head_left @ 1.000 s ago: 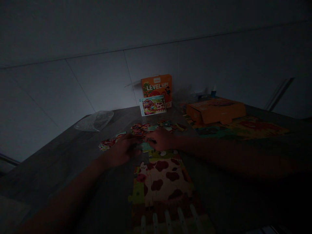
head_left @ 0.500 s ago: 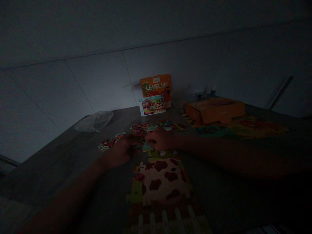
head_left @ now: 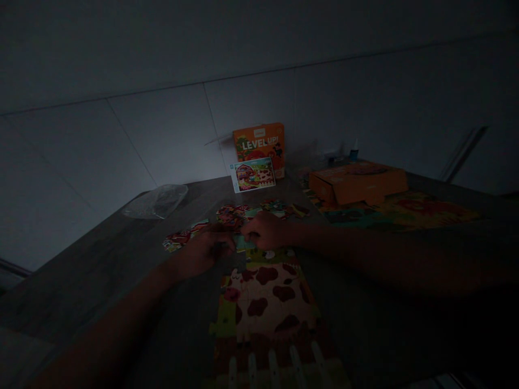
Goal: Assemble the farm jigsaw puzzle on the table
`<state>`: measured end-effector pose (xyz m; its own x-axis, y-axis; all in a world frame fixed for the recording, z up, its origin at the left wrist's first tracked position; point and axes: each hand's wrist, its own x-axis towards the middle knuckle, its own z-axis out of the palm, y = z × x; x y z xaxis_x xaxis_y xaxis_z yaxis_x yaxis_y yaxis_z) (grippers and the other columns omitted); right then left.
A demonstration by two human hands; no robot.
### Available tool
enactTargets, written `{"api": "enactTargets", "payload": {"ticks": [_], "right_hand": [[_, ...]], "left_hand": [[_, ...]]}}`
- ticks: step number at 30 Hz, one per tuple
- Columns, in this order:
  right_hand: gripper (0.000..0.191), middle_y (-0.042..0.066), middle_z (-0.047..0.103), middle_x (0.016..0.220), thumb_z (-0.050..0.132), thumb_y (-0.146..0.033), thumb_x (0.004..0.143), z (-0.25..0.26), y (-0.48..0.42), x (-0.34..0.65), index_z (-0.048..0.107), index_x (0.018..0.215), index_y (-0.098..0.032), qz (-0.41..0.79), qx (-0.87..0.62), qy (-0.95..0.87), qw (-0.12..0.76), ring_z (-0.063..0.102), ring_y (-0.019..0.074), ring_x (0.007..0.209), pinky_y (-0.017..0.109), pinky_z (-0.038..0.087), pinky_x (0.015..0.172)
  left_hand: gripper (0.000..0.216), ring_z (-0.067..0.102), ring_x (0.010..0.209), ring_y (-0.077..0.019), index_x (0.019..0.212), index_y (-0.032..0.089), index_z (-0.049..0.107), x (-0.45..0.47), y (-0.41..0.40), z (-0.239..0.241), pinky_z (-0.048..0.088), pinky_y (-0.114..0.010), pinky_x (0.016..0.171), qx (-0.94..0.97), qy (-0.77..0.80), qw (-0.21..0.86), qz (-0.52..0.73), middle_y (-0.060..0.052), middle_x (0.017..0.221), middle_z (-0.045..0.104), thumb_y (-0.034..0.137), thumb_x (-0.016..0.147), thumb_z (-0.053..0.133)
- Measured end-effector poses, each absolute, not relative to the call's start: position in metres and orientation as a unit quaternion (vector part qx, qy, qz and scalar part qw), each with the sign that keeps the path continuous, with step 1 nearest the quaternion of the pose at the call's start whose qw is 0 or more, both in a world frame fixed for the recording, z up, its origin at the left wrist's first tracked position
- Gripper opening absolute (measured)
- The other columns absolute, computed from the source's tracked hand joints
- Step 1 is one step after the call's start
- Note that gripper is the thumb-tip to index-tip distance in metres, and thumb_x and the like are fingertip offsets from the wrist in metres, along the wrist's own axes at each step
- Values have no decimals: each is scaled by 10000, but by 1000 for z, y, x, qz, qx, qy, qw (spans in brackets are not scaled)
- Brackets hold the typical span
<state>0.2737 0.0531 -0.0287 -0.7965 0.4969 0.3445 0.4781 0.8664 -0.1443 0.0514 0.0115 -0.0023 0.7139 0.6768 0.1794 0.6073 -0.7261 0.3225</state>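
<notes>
In dim light, a partly assembled jigsaw puzzle (head_left: 267, 302) shows a spotted cow above a white fence. At its far edge lies a light-blue puzzle piece (head_left: 242, 243). My right hand (head_left: 265, 231) is closed, its fingers curled and pressed onto that piece. From the left, my left hand (head_left: 203, 249) reaches to the same spot, index finger and thumb stretched out and apart beside the piece; darkness hides whether they touch it. Just beyond my hands are loose puzzle pieces (head_left: 230, 214), and more puzzle pieces (head_left: 178, 239) lie by my left hand.
A picture card (head_left: 254, 174) leans on an upright orange box (head_left: 259, 141) by the wall. To the right, another orange box (head_left: 359, 183) lies on a colourful assembled puzzle (head_left: 430, 209). A clear plastic bag (head_left: 156, 201) rests at the table's left. A small blue bottle (head_left: 354, 154) stands behind.
My left hand's fingers have shifted slightly beside the light-blue piece. My right hand and the puzzle look nearly unchanged.
</notes>
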Motion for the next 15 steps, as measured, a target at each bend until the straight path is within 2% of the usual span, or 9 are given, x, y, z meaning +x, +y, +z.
{"api": "enactTargets", "payload": {"ticks": [5,15], "right_hand": [[114,9,620,614,522,-89,627,-25,50,273,594,623,-176,23,-246,-953,176,482,138,565,257,234,542],[82,2,590,591,545,-87,577,4,34,270,585,590,-157,23,-266,-961,76,348,105,506,260,191,502]], "left_hand": [[176,599,990,-235,880,216,686,48,14,-5,470,-365,882,915,363,111,140,-67,1048,659,217,867,511],[182,589,1039,-235,969,206,680,49,12,-3,469,-356,915,919,351,114,139,-66,1085,654,209,887,518]]}}
